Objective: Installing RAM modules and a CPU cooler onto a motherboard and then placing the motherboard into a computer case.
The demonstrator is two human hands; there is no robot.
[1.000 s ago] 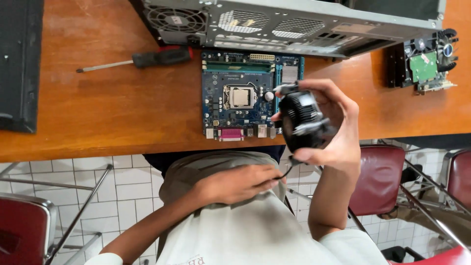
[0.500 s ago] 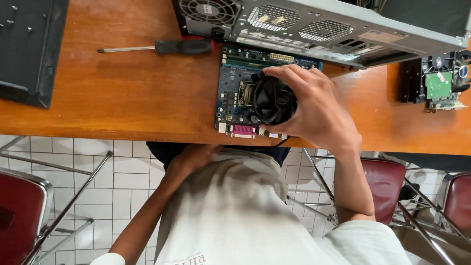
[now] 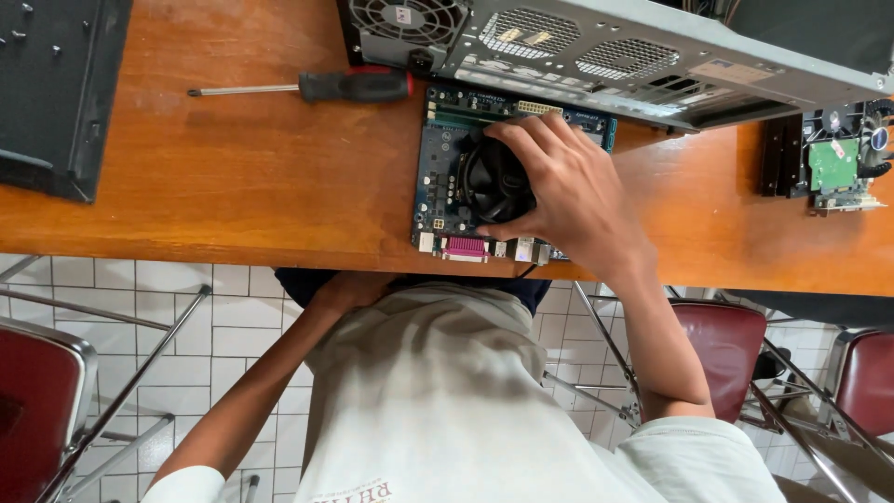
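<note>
Seen from above, a person's right hand (image 3: 568,191) wraps its fingers around a round black cooler fan (image 3: 492,179), which sits on a blue motherboard (image 3: 445,177) at the edge of a wooden table (image 3: 233,186). The left hand (image 3: 349,291) rests below the table edge against the person's body; I cannot tell how its fingers lie. A red-and-black screwdriver (image 3: 354,86) lies on the table just left of the board.

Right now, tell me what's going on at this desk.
A person seated at a wooden desk has the right hand gripping a black cooler fan, which sits on a blue motherboard. The left hand rests below the desk edge, against their shirt. A red-handled screwdriver and an open computer case lie beside the board.
</note>
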